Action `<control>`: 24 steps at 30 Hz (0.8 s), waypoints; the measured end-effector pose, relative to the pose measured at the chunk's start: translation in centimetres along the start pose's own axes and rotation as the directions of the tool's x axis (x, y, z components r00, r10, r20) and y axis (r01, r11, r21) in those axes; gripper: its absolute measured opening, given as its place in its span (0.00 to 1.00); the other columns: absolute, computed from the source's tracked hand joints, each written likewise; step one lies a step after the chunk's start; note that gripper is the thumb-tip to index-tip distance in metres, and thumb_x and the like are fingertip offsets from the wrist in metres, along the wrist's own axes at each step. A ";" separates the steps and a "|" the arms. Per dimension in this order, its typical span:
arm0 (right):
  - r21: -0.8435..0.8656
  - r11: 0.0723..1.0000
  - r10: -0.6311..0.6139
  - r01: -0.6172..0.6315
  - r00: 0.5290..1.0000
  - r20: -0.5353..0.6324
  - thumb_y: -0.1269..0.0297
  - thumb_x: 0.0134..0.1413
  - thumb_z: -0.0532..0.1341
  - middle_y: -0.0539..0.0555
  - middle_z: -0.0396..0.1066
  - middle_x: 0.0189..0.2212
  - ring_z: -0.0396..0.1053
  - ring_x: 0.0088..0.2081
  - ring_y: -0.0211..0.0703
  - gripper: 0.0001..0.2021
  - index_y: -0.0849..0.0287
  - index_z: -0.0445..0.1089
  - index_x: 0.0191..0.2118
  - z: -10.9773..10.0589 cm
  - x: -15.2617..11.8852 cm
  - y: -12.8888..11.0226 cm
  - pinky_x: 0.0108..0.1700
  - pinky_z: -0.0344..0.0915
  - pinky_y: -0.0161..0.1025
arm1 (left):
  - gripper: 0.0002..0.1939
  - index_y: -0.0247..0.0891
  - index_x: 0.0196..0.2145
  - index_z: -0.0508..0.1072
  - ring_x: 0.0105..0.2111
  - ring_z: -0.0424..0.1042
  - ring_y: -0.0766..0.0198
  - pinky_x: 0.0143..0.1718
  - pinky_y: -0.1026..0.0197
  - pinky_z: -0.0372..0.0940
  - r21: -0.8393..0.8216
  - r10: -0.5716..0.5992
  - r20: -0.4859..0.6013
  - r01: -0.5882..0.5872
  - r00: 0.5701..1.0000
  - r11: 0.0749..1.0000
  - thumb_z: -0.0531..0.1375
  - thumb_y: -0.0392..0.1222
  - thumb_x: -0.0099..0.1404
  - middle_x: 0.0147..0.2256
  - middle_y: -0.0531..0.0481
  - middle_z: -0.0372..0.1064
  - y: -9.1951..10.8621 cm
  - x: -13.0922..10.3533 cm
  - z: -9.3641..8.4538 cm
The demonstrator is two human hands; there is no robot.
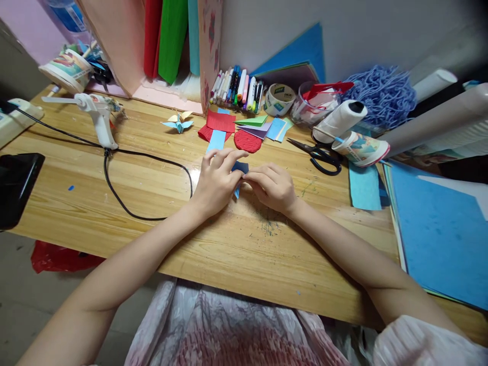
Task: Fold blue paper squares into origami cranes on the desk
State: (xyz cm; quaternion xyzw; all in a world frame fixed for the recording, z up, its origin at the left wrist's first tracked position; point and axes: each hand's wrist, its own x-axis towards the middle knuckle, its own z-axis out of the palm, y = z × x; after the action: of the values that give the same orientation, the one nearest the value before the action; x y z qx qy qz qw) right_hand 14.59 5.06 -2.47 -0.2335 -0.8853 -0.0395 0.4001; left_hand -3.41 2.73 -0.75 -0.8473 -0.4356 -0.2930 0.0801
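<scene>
Between my two hands, just above the wooden table [213, 239], is a small piece of folded blue paper [241, 166]. My left hand [218, 178] pinches it from the left, thumb and forefinger together at its middle. From the right, the fingertips of my right hand [272, 185] close on the same paper. The fingers cover much of it, so its full shape is hidden. Beyond my left hand lie a light blue paper strip [216, 141] and red crepe paper [221, 121]. A red round pad [247, 141] is close behind the hands.
A white glue gun [97, 119] with a black cord [148, 155] stands at left. Near the back is a folded paper crane [178, 122]. Black scissors [318, 154] lie right of my hands, beside a paper cup [360, 148]. Blue sheets [442, 234] are stacked at far right.
</scene>
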 end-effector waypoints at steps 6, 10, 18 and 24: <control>-0.034 0.998 -0.046 0.048 0.997 0.059 0.72 0.59 0.52 0.52 0.74 0.32 0.67 0.34 0.41 0.11 0.54 0.71 0.37 0.4 -0.3 0.0 0.34 0.63 0.40 | 0.10 0.36 0.29 0.72 0.53 0.58 0.56 0.55 0.50 0.48 0.001 0.044 0.028 -0.044 0.999 0.999 0.53 0.33 0.65 0.49 0.46 0.68 0.1 0.1 0.5; -0.013 1.000 -0.018 0.019 0.997 0.081 0.72 0.60 0.52 0.52 0.74 0.32 0.67 0.35 0.42 0.11 0.54 0.71 0.37 0.4 -0.2 -0.3 0.35 0.63 0.40 | 0.10 0.37 0.29 0.73 0.53 0.60 0.56 0.56 0.50 0.49 -0.041 0.036 0.044 -0.034 0.998 0.999 0.53 0.33 0.65 0.45 0.47 0.71 -0.1 0.0 0.9; 0.121 0.960 0.248 -0.251 0.968 0.037 0.70 0.58 0.55 0.54 0.72 0.31 0.65 0.34 0.44 0.05 0.56 0.68 0.37 0.3 0.3 0.3 0.37 0.62 0.42 | 0.22 0.36 0.48 0.67 0.54 0.61 0.50 0.56 0.43 0.53 -0.212 -0.005 0.083 0.022 0.997 0.977 0.60 0.48 0.59 0.53 0.37 0.62 0.1 0.8 -1.6; 0.337 0.780 0.560 -0.527 0.828 -0.001 0.70 0.57 0.56 0.53 0.70 0.31 0.66 0.36 0.41 0.04 0.58 0.68 0.35 0.2 0.5 0.6 0.39 0.63 0.40 | 0.60 0.38 0.63 0.41 0.57 0.57 0.42 0.52 0.42 0.60 -0.405 -0.118 0.195 0.190 0.974 0.894 0.71 0.52 0.41 0.58 0.31 0.52 -0.3 0.2 -1.3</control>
State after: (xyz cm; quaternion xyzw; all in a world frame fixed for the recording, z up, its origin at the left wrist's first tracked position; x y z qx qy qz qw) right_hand 14.47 5.86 -2.30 -0.4080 -0.7529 0.2109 0.4713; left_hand -4.09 2.55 0.36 -0.8287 -0.4331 -0.3141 -0.1644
